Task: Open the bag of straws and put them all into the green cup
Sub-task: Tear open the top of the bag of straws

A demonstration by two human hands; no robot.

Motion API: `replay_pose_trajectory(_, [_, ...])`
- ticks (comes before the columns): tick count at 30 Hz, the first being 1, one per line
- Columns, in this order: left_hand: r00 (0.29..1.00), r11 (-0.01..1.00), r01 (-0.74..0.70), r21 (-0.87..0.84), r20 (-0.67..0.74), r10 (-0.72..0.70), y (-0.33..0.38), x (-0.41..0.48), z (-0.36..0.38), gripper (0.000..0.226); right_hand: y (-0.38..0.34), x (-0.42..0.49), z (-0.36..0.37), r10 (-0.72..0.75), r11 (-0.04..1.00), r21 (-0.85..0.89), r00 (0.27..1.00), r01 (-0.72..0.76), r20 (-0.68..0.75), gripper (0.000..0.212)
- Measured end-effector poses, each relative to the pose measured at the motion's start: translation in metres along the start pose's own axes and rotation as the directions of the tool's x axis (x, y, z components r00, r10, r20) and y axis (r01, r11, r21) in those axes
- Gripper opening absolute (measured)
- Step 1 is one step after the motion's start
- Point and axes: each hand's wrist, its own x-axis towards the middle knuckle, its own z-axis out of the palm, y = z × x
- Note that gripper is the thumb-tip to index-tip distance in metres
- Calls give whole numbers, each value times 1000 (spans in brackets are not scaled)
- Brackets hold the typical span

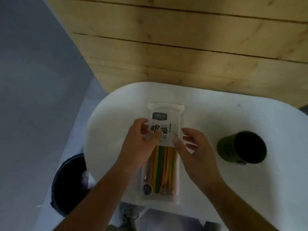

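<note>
The left hand (140, 144) grips the left edge of the bag of straws (165, 120), fingers curled round it and thumb on the printed front. The right hand (196, 152) is half spread and relaxed, and only its thumb touches the bag's right edge. The sealed bag runs from the middle of the white tabletop (116, 105) past its near edge, with the coloured straws (164, 165) inside. 1 green cup (241, 147) stands well to the right, its inside dark. A black bin (68, 184) sits below the tabletop's left edge.
</note>
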Motion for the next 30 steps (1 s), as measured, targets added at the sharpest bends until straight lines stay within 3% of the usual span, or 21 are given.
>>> replay_pose_trajectory(3, [997, 995, -59, 82, -44, 62, -14, 16, 11, 47, 22, 13, 7, -9, 998, 70, 1000, 7, 22, 48])
replay_pose_trajectory(6, [986, 991, -120, 65, -106, 127, -22, 30, 15, 49, 33, 19, 10, -21, 978, 209, 998, 7, 63, 43])
replay_pose_trajectory(9, [988, 993, -114, -41, -112, 109, -21, 40, 14, 48, 42, 23, 12, -73, 929, 367, 995, 46, 61, 42])
replay_pose_trajectory(11, [987, 980, -124, -155, -118, 106, -18, 42, 15, 46, 46, 21, 11, -85, 902, 426, 996, 68, 22, 60])
replay_pose_trajectory(14, [990, 939, -133, -317, -95, 108, -12, 39, 18, 49, 45, 18, 7, -77, 898, 434, 997, 72, -6, 84])
replay_pose_trajectory(18, [978, 883, -189, -430, 4, 211, 3, 23, 15, 60, 27, 5, -13, -137, 899, 398, 981, 182, -139, 85])
replay_pose_trajectory(21, [930, 851, -313, -421, 47, 365, 20, -6, 10, 63, 5, -14, -45, -213, 877, 372, 941, 303, -264, 76])
replay_pose_trajectory(25, [852, 810, -465, -357, 67, 519, 38, -46, 5, 59, -17, -44, -85, -404, 844, 255, 873, 471, -273, 19])
replay_pose_trajectory(26, [833, 796, -505, -332, 53, 551, 42, -57, 5, 54, -19, -53, -92, -432, 828, 255, 858, 499, -278, 14])
replay_pose_trajectory(30, [719, 738, -675, -18, -238, 653, 52, -88, 14, 34, -14, -88, -99, -469, 751, 261, 768, 607, -435, 21])
